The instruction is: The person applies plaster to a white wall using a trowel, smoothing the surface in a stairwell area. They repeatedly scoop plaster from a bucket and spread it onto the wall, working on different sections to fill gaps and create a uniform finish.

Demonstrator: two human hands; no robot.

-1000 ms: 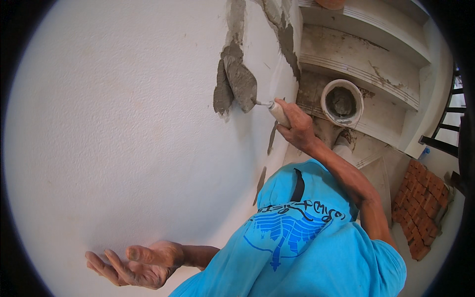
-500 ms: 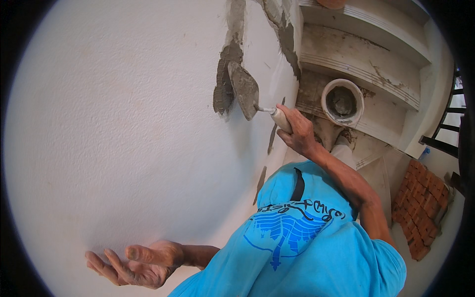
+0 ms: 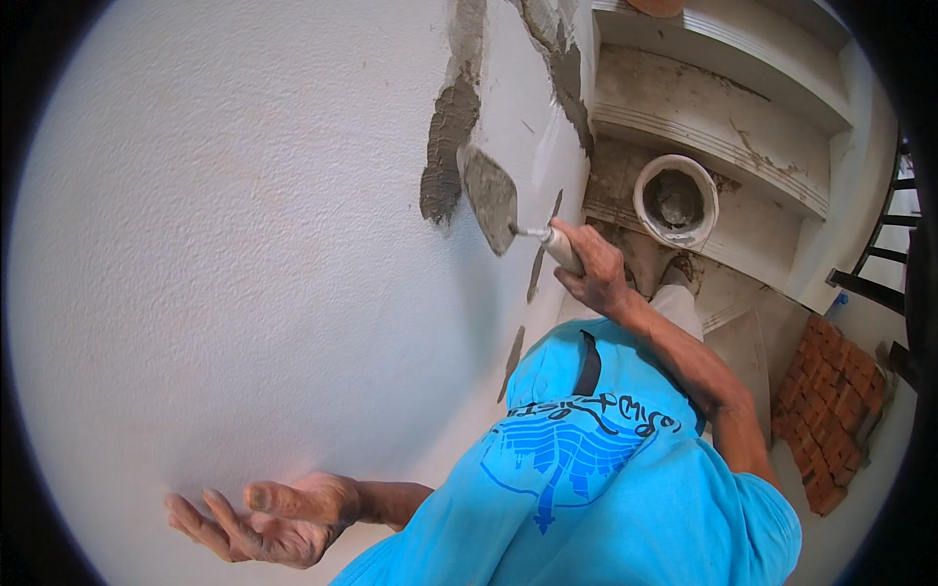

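Trowel [image 3: 489, 200] and right hand [image 3: 598, 269] have shifted down and rightward since the earlier frame, uncovering more of the grey patch [image 3: 447, 161]; your left hand [image 3: 278, 523] keeps roughly its place. Nearest, your blue shirt [image 3: 586, 469] fills the lower centre. To its left, the left hand hangs near the white wall [image 3: 244, 273], palm upward, fingers apart and loosely bent, with nothing in it; contact with the wall cannot be told. Your right hand is closed around the trowel's pale handle [image 3: 564, 252], presumably held there so that the fingers clear the blade and the wrist can set its angle. The blade, thinly smeared with grey, lies just beside the ridged lower end of the patch; whether it touches the wall is unclear. Farther down, a white bucket [image 3: 676, 242] holding grey mix stands upright beside your shoe [image 3: 682, 266], probably placed to remain within the right arm's reach. Behind it rise stained steps [image 3: 684, 88]; reddish bricks [image 3: 826, 410] lie toward the right edge, below a dark railing [image 3: 870, 289].
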